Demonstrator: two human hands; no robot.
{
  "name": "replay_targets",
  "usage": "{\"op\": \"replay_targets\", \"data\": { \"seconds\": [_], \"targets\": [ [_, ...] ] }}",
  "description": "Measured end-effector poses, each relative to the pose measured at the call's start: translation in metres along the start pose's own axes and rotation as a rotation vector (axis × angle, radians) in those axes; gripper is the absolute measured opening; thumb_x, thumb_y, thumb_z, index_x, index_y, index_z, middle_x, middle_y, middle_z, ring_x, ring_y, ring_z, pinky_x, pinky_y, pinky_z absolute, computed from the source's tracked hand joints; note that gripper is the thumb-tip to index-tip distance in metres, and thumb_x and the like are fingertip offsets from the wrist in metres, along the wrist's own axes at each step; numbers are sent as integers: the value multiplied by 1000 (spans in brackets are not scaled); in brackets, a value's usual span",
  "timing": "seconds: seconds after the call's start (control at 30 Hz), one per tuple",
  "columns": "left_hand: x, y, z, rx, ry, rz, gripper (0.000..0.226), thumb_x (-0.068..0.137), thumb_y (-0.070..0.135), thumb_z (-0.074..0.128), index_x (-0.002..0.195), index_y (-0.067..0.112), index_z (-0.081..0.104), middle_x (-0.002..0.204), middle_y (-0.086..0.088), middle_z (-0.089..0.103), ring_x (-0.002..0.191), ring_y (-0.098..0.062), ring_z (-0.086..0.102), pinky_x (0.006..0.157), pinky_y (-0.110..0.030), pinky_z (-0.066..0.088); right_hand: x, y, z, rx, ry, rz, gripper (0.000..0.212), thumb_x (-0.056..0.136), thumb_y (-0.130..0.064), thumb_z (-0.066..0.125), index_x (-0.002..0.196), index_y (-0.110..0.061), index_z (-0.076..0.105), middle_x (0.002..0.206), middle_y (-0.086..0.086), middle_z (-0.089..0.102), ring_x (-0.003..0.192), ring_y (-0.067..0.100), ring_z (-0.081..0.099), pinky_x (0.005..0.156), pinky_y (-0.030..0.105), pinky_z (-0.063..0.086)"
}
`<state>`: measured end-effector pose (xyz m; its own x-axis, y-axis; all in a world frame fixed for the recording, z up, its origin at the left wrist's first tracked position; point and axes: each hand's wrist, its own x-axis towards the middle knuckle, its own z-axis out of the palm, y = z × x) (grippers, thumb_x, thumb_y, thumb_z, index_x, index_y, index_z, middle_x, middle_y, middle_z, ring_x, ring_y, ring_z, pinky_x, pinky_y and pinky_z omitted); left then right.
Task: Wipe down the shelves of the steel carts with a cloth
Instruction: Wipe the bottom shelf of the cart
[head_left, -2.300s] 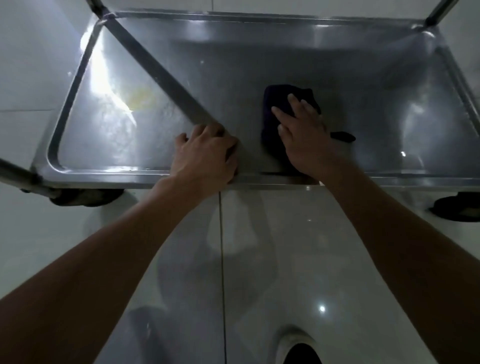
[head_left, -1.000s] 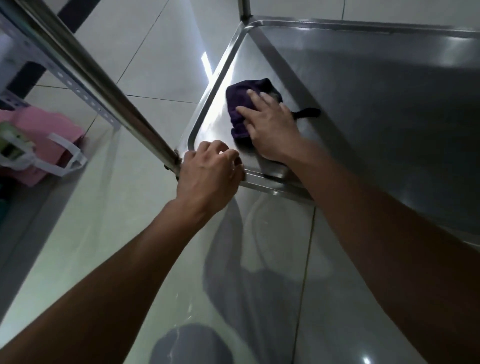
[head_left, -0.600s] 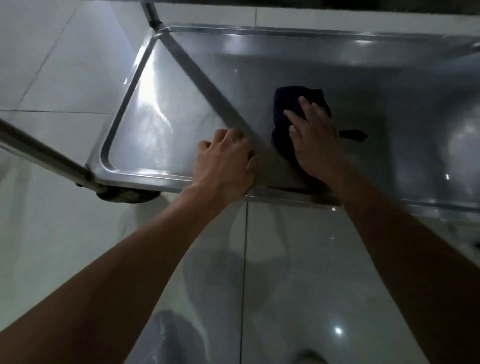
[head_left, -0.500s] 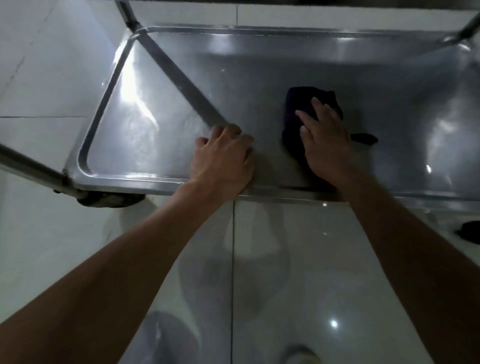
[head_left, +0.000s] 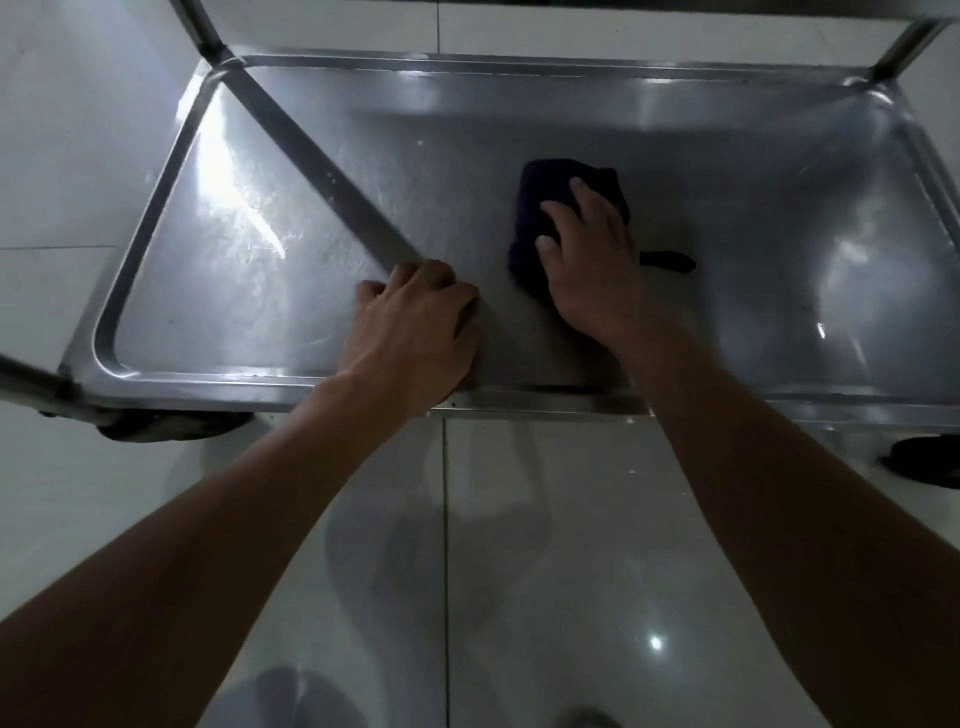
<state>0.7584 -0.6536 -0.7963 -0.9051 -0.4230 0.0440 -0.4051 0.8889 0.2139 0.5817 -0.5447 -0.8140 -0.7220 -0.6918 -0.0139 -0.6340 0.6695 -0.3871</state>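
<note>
Surroundings: glossy white tiled floor (head_left: 545, 545); black caster wheel (head_left: 171, 423) under rimmed steel cart shelf (head_left: 363, 397).
Shelf contents: crumpled dark purple cloth (head_left: 540, 200).
Right hand (head_left: 592, 265): fingers extended, pressing cloth.
Left hand (head_left: 415, 327): curled around slanted steel cart post (head_left: 311, 156).

Over the last half second the right hand (head_left: 592, 260) has kept its flat press on the cloth (head_left: 545, 208), and the two have travelled only a little across the shelf (head_left: 779, 260), ending slightly farther from the left hand (head_left: 415, 332). A second ago that right hand and cloth lay by the shelf's left end, just ahead of the left hand, which then gripped the rim near the corner post; now the left hand grips the near rim toward the middle, with the cloth off to its right.
</note>
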Motion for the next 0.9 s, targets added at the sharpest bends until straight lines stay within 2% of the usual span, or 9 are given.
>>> {"op": "replay_targets", "data": {
  "seconds": [0.17, 0.47, 0.63, 0.73, 0.9],
  "targets": [
    [-19, -58, -18, 66, 78, -127, 38, 99, 45, 48, 126, 25, 66, 137, -2, 59, 131, -25, 45, 102, -51, 39, 27, -65, 27, -4, -39, -110, 48, 105, -27, 29, 151, -20, 38, 167, 7, 8, 153, 25, 6, 121, 51, 12],
    [-84, -142, -35, 142, 96, -368, 33, 97, 42, 52, 123, 28, 67, 132, -4, 60, 125, -29, 49, 95, -51, 42, 57, -185, 73, -14, -129, -231, 47, 101, -23, 36, 147, -26, 37, 167, 5, 2, 153, 26, 0, 122, 52, 2],
    [-111, -164, -38, 103, 134, -353, 26, 97, 38, 54, 116, 27, 69, 127, -2, 63, 118, -28, 54, 94, -49, 46, 59, -247, 103, 13, -155, -307, 50, 100, -24, 37, 150, -28, 35, 167, 4, 1, 153, 24, -1, 122, 51, 3],
    [-121, -169, -38, 90, 160, -322, 27, 98, 39, 52, 115, 26, 69, 126, 0, 63, 119, -24, 55, 96, -44, 45, 56, -281, 119, 33, -171, -345, 51, 101, -23, 36, 151, -31, 33, 167, 1, 1, 153, 21, -2, 121, 50, 1],
    [-136, -171, -34, 47, 209, -340, 36, 97, 41, 54, 121, 20, 69, 132, -6, 62, 126, -25, 51, 99, -43, 45, 61, -320, 127, 45, -273, -403, 54, 101, -23, 37, 153, -33, 29, 167, 1, -3, 153, 21, -5, 122, 51, -1]
  ]
}}
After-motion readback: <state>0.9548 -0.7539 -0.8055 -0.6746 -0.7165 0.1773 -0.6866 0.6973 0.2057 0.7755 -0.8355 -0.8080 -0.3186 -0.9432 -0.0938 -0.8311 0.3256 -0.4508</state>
